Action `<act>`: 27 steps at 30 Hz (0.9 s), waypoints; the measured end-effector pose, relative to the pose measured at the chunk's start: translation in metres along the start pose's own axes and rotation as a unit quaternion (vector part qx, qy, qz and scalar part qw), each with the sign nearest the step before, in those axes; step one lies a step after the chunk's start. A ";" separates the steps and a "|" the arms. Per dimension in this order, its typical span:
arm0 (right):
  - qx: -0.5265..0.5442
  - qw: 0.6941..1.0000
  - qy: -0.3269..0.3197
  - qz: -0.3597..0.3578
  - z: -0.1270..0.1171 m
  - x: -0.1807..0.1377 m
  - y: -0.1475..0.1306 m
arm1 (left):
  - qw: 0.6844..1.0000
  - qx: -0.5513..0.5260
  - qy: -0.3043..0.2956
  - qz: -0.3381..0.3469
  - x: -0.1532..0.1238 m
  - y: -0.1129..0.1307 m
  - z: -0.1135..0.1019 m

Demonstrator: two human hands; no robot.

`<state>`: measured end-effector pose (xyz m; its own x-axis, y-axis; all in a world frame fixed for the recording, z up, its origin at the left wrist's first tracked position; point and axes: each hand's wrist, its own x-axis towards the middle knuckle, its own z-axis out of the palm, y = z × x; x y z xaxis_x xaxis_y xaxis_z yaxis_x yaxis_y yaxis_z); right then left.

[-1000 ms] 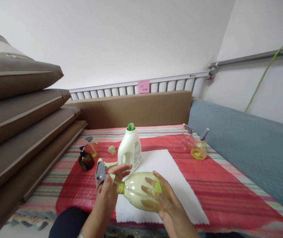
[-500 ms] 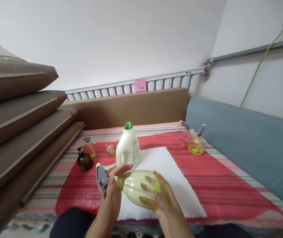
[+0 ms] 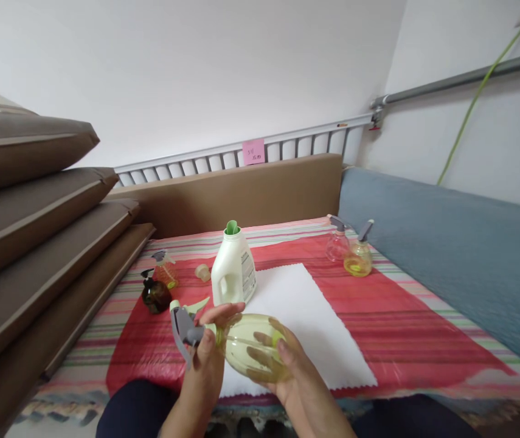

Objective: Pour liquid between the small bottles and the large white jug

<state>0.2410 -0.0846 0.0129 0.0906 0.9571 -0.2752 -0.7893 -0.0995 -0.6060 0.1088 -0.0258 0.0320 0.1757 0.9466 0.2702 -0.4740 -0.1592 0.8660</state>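
A see-through yellow spray bottle [image 3: 244,347] lies on its side in the air between my hands, its grey trigger head [image 3: 185,328] pointing left. My left hand [image 3: 211,347] is closed round the neck and collar just below the trigger head. Fingers of my right hand [image 3: 294,365] wrap the wide base end; they show through the clear wall. Just beyond stands a white jug [image 3: 235,267] with a green pouring spout, upright at the left edge of a white sheet [image 3: 305,322].
At the left stand a dark pump bottle [image 3: 156,295] and a clear spray bottle [image 3: 165,271], near a translucent cap [image 3: 202,272]. Two spray bottles, one pinkish [image 3: 337,246] and one yellow [image 3: 359,261], stand at the right. Brown cushions [image 3: 45,249] are stacked at the left.
The spray bottle has shifted slightly left in my hands. My right hand has moved a little left along with its base, and the view has turned slightly.
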 end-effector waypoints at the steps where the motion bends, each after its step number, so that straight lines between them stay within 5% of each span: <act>1: -0.003 1.000 -0.002 -0.002 0.000 -0.002 -0.001 | 1.000 0.004 -0.003 -0.007 0.000 -0.001 -0.001; 4: -0.036 0.999 -0.017 0.008 -0.001 -0.006 -0.003 | 1.000 0.015 -0.017 -0.019 0.000 -0.004 -0.004; 10: -0.073 0.969 -0.142 0.187 -0.013 -0.009 0.004 | 0.998 0.011 -0.061 -0.034 0.001 0.001 0.001; 15: -0.058 0.954 -0.254 0.148 -0.027 -0.009 0.007 | 0.996 -0.049 -0.076 -0.024 0.004 0.003 0.000; 18: -0.090 0.954 -0.245 0.146 -0.035 -0.008 0.011 | 0.993 -0.070 -0.088 -0.035 0.005 -0.001 -0.005; 23: -0.051 0.946 -0.204 0.246 -0.042 0.002 0.023 | 0.993 -0.065 -0.093 -0.033 0.003 -0.004 -0.008; 27: -0.032 0.974 -0.164 0.152 -0.036 0.006 0.027 | 0.998 -0.032 -0.059 0.002 0.003 -0.005 -0.006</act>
<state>0.2423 -0.0916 -0.0316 -0.3491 0.9149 -0.2026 -0.7087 -0.3992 -0.5818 0.1065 -0.0202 0.0261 0.2730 0.9056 0.3246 -0.5288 -0.1406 0.8370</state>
